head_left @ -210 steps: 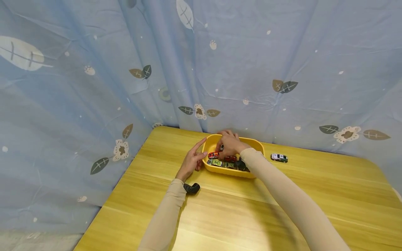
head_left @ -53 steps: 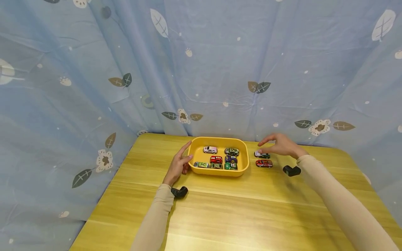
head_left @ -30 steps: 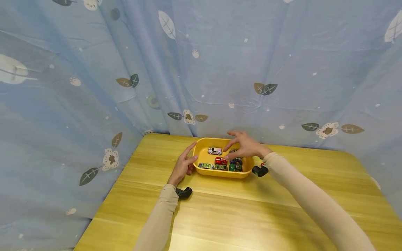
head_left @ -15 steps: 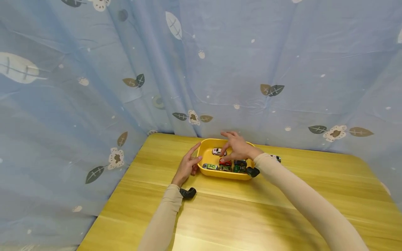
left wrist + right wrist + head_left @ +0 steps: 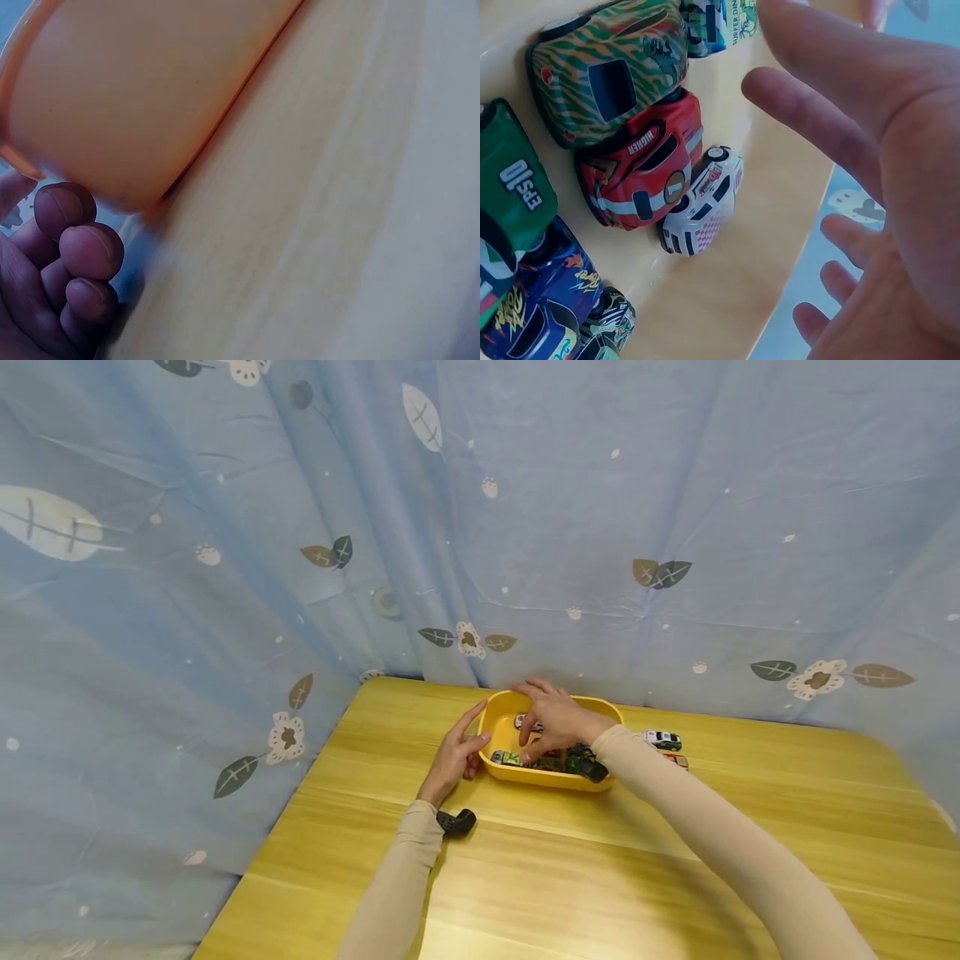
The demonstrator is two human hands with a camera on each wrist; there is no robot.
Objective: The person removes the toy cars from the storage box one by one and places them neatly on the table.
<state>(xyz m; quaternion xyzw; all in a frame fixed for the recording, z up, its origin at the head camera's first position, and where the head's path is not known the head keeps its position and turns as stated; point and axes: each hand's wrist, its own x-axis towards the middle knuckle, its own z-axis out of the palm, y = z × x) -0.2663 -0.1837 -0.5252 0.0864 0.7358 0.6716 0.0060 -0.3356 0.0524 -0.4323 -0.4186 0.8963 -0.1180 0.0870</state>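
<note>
A yellow plastic bin (image 5: 540, 778) holds several toy cars. My left hand (image 5: 448, 762) rests at its left end, thumb and index finger against the rim; the other fingertips (image 5: 91, 251) bend beside the outer wall. Over the bin's left half hangs my right hand (image 5: 557, 724), thumb and index finger apart with nothing between them. Below it, the right wrist view shows a red car (image 5: 649, 165), a tiger-striped green car (image 5: 649, 56), a white car (image 5: 702, 204), a green car (image 5: 516, 176) and a blue car (image 5: 544, 296). From the head, this hand partly hides them.
Right of the bin, a white-and-dark toy car (image 5: 663, 740) and an orange-red toy car (image 5: 677, 761) lie on the wooden table (image 5: 525, 877). A blue patterned curtain (image 5: 570, 527) hangs behind. Black wrist cameras (image 5: 457, 823) sit under the sleeves.
The orange-red car, in the bin seven seconds ago, now lies outside beside the white-and-dark one. My right hand has come back from there and moved leftward over the bin. The left hand stays put.
</note>
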